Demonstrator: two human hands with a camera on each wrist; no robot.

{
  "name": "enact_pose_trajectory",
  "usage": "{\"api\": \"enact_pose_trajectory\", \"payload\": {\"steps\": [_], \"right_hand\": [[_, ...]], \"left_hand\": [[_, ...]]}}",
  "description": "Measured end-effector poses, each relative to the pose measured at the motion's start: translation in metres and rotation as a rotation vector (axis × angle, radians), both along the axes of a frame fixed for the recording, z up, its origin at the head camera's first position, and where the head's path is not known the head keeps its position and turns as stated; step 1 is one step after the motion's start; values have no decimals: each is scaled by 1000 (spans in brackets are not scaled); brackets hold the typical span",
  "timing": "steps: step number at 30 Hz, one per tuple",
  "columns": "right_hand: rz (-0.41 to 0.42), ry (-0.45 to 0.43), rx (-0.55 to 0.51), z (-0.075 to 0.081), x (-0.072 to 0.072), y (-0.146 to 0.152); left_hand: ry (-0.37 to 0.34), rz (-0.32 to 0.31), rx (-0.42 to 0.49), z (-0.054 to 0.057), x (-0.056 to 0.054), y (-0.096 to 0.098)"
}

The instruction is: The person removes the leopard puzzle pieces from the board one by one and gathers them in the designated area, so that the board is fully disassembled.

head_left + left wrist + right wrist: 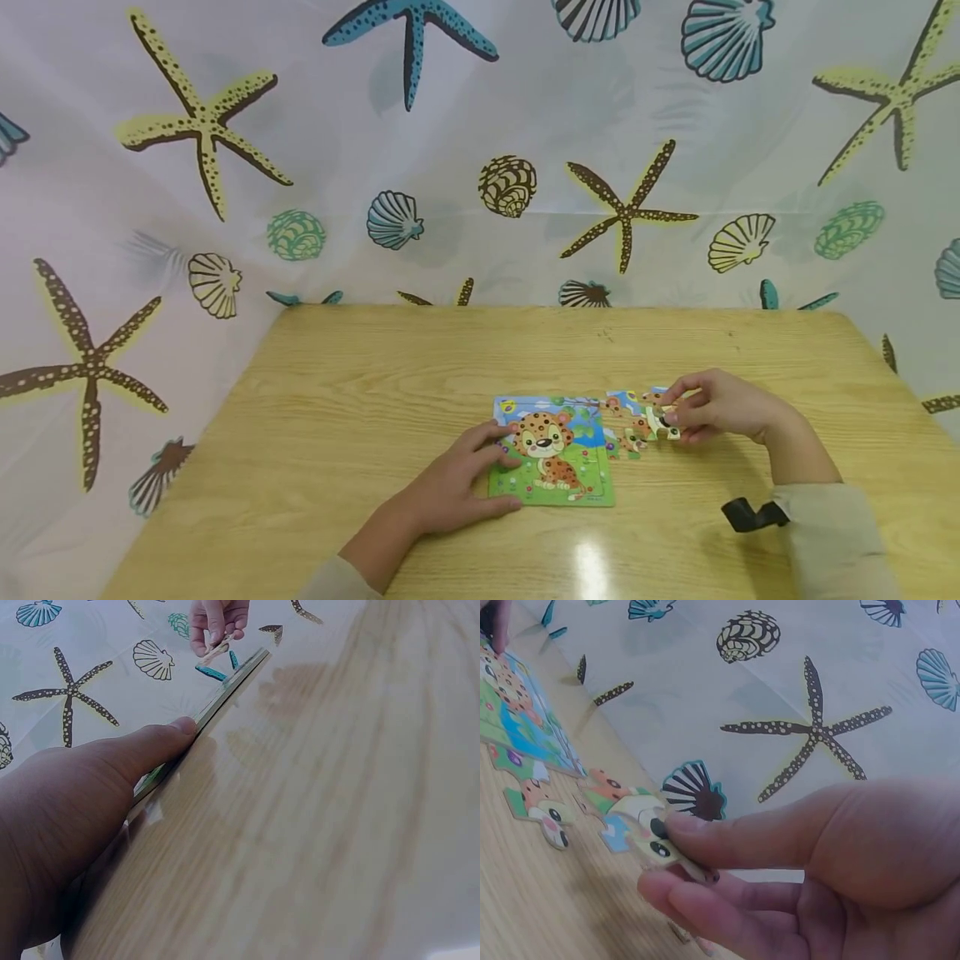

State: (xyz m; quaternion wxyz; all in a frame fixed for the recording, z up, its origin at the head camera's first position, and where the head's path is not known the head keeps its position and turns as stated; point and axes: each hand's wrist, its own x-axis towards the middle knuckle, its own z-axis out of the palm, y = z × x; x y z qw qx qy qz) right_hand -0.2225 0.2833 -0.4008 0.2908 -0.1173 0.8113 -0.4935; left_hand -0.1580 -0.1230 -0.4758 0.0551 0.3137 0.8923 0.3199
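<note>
The square puzzle board (592,458) lies flat on the wood-grain surface (375,375), face up. Its printed face shows a seated orange leopard cub with dark spots, a cream muzzle and a dark nose, on green grass with small flowers under blue sky; a thin line runs inside the border, and the left wrist view shows a thin edge. The left hand (450,487) rests at the board's left side, grip spread, fingers over the face, thumb along the near edge. Loose pieces (613,407) lie just beside the board's right edge. The right hand (723,408) holds one puzzle piece (658,847) above them, grip pinching it between thumb and fingers. This piece is cream-coloured with black-and-white eye detail; its far outline merges with pieces behind.
</note>
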Motion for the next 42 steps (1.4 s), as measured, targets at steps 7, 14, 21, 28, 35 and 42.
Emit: {"api": "enact_pose_trajectory", "payload": {"steps": [7, 14, 21, 28, 35, 42], "right_hand": [[-21, -12, 52, -2, -1, 7], [-37, -7, 129, -5, 0, 13], [-65, 25, 207, -5, 0, 6], [-135, 19, 322, -7, 10, 0], [-110, 62, 303, -8, 12, -3], [-26, 52, 181, -7, 10, -14]], "left_hand": [[10, 10, 8, 1, 2, -1], [12, 6, 2, 1, -1, 1], [18, 4, 12, 5, -1, 1], [-15, -7, 5, 4, 2, -1], [20, -21, 0, 2, 1, 1], [24, -25, 16, 1, 2, -2]]}}
